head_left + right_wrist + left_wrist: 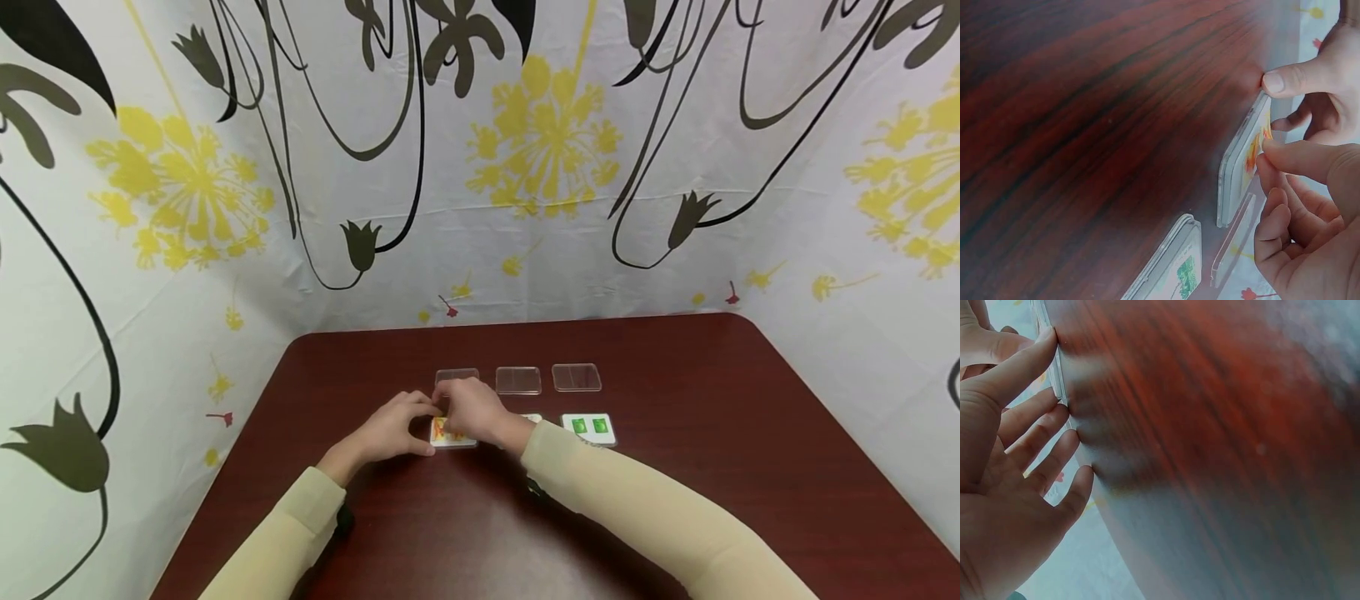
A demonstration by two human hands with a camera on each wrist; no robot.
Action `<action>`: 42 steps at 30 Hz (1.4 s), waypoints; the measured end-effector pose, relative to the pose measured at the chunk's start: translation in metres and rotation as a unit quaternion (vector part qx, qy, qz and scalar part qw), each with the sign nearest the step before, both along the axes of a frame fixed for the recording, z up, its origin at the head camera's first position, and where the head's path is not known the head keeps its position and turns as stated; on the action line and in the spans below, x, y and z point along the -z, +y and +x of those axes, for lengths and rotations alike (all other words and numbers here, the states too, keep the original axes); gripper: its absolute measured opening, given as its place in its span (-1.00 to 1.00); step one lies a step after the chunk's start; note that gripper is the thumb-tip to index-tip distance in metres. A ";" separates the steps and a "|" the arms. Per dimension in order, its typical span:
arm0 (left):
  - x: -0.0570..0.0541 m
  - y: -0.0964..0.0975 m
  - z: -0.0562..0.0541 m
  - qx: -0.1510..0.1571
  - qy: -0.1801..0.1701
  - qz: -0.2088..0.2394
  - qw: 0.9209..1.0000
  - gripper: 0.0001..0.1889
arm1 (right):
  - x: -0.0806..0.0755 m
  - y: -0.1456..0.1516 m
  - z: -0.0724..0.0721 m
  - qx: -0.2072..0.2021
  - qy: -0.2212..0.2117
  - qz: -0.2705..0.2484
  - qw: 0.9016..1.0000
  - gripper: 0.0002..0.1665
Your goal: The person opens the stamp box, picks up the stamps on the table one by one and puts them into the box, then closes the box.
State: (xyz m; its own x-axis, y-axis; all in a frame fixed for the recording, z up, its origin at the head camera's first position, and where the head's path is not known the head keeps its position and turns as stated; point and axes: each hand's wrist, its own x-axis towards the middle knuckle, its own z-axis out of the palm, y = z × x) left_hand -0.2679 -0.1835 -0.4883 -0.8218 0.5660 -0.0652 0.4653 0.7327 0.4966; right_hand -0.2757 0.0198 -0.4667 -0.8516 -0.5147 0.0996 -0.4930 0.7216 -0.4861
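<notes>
A stack of cards with an orange picture [442,431] sits in a clear plastic case [1225,181] on the table. My left hand [386,427] holds the case at its left end, thumb at the near corner and index finger at the far one. In the left wrist view, the other fingers of the left hand [1029,444] spread against the tabletop. From the right, my right hand [476,408] reaches over the stack. Thumb and index finger of this right hand [1310,206] pinch at the edge of the top card, its other fingers curled.
Right of the stack lie a second white pile [533,417], mostly hidden by my right wrist, and a pile with green pictures [590,428]. Behind them are three clear plastic lids [517,381] in a row. A patterned curtain [480,250] hangs behind the dark red table [675,375].
</notes>
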 end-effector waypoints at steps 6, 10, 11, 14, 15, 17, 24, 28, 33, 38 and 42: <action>-0.002 0.001 0.002 0.000 -0.001 0.003 1.000 -0.38 | 0.001 -0.001 0.001 -0.007 0.016 0.011 1.000 -0.52; -0.001 0.001 0.002 0.000 0.001 0.002 1.000 -0.39 | 0.001 -0.001 0.002 -0.012 0.025 0.017 0.999 -0.50; -0.001 0.001 0.002 0.000 0.000 0.002 1.000 -0.39 | 0.001 -0.001 0.002 -0.013 0.026 0.018 0.999 -0.50; -0.001 0.001 0.003 -0.001 0.000 0.002 1.000 -0.39 | 0.002 -0.001 0.002 -0.013 0.029 0.019 0.999 -0.49; -0.001 0.001 0.003 -0.001 -0.001 0.002 1.000 -0.39 | 0.003 -0.001 0.002 -0.012 0.030 0.019 0.999 -0.49; -0.001 0.002 0.003 -0.002 -0.002 0.001 1.000 -0.40 | 0.004 -0.001 0.002 -0.011 0.031 0.019 0.999 -0.49; 0.000 0.001 0.003 -0.002 0.000 0.000 1.000 -0.41 | 0.007 0.000 0.002 -0.006 0.031 0.013 0.999 -0.48; 0.001 0.001 0.003 -0.002 0.005 -0.005 1.000 -0.40 | 0.005 0.000 0.002 -0.003 0.034 0.008 0.999 -0.49; -0.002 0.003 0.003 -0.003 0.006 -0.006 1.000 -0.39 | -0.001 0.000 -0.001 0.004 0.046 -0.014 0.999 -0.53; -0.003 0.004 0.005 -0.009 0.005 -0.002 1.000 -0.37 | -0.013 0.002 -0.002 -0.004 0.050 -0.030 0.998 -0.55; -0.003 0.003 0.004 -0.013 0.000 0.001 1.000 -0.36 | -0.020 0.006 -0.004 -0.008 0.040 -0.033 0.999 -0.57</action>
